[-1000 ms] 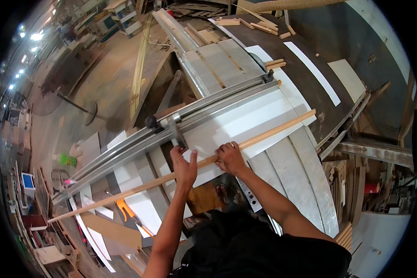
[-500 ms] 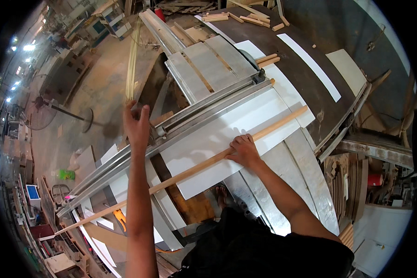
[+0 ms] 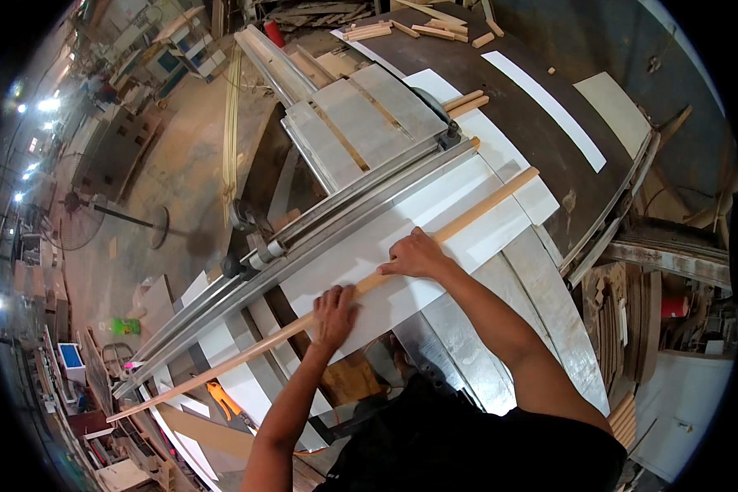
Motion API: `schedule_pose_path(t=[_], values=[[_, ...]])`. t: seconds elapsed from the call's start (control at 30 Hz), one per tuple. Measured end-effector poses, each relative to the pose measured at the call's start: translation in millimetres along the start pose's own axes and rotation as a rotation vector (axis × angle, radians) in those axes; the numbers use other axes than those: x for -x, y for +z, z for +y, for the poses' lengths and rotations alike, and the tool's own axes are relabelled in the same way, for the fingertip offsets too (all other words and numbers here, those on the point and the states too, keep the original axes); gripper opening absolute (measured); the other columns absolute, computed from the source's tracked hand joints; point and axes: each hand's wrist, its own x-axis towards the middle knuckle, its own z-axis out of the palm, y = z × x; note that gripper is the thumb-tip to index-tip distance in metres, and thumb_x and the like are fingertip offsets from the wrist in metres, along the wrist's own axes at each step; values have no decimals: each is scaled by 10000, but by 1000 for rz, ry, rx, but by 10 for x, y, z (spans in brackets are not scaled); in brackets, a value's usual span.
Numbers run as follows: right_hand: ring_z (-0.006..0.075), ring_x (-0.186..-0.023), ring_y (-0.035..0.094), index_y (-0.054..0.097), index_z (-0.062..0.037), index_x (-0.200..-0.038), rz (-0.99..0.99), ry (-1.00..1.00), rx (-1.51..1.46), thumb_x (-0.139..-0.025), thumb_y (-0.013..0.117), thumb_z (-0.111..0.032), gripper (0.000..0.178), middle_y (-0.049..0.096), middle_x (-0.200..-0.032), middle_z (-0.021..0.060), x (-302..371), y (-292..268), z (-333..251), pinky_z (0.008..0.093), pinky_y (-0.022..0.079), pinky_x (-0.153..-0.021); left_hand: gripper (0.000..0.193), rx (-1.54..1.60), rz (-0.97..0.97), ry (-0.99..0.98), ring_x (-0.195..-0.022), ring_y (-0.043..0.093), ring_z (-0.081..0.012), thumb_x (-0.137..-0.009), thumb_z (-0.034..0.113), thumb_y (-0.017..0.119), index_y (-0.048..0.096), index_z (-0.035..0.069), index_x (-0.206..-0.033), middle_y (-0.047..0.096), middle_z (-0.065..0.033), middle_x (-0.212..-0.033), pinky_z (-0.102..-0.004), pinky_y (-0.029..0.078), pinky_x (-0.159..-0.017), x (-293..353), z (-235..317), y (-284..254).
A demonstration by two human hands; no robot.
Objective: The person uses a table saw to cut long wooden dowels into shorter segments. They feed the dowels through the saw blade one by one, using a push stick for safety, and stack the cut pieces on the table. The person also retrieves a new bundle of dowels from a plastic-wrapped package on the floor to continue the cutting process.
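Note:
A long, slim wooden strip [image 3: 488, 203] lies slantwise from the lower left to the upper right, across a white board [image 3: 344, 238] on a machine table. My left hand [image 3: 334, 318] is closed over the strip near its middle, fingers over the top. Farther right along it, my right hand [image 3: 418, 254] also grips the strip, thumb toward the left hand. Beyond the strip, roughly alongside it, runs a long metal fence [image 3: 369, 199] with a dark clamp-like fitting [image 3: 449, 138]. Part of a dark round disc, seemingly a saw blade [image 3: 422, 100], shows behind the metal sliding table [image 3: 377, 107].
Short wooden pieces [image 3: 467, 104] lie by the disc, and more offcuts [image 3: 439, 31] at the far end. A white strip [image 3: 545, 111] rests on the dark tabletop [image 3: 517, 107]. At the lower left are an orange tool [image 3: 223, 399], a green container [image 3: 125, 326] and a standing fan [image 3: 74, 205].
My left hand has come down from beyond the fence and taken hold of the strip. My right hand has shifted slightly left and away from me; the strip has moved a little with it.

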Motion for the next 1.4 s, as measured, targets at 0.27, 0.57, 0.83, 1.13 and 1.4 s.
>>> schedule_pose_path(t=[0.27,0.57,0.83,1.13,1.4], values=[[282,-1257,491,742,-121,-1100,517,-170,51,-774,778,-403,432,605,-1226,107,31,150,316,497,301,-1112,367,-279,94,4,-1100,566,-287,-856,200,716,640,118,-1206,614,-72,-1104,-459,428,-926,45,-677,-291],[279,-1113,535,728,-86,-975,783,-100,66,-810,764,-356,318,603,-1067,70,-293,78,602,428,420,-1021,774,-244,172,-21,-1357,400,-389,-795,249,800,437,66,-1453,404,-175,-1487,-509,327,-1130,-605,-299,-410],[320,-1156,535,726,-67,-1047,883,23,16,-795,789,-327,368,621,-1149,85,-358,-52,683,410,451,-1008,870,-272,177,-70,-1231,475,-343,-726,374,850,453,28,-1418,493,-145,-1322,-502,355,-1061,-1179,-282,-275],[439,-796,662,614,15,-939,1215,643,-643,-858,708,-295,334,677,-810,225,-597,-210,915,506,536,-755,818,-272,222,-89,-1175,486,-357,-722,424,849,475,38,-1340,505,-151,-1270,-518,364,-982,-1177,-306,-186],[451,-860,689,667,-3,-921,1152,876,-545,-843,657,-231,241,705,-910,250,-805,-251,1032,519,561,-775,847,-221,212,-124,-1170,475,-391,-689,390,873,444,37,-1329,497,-180,-1243,-552,346,-992,-1241,-307,-153]])
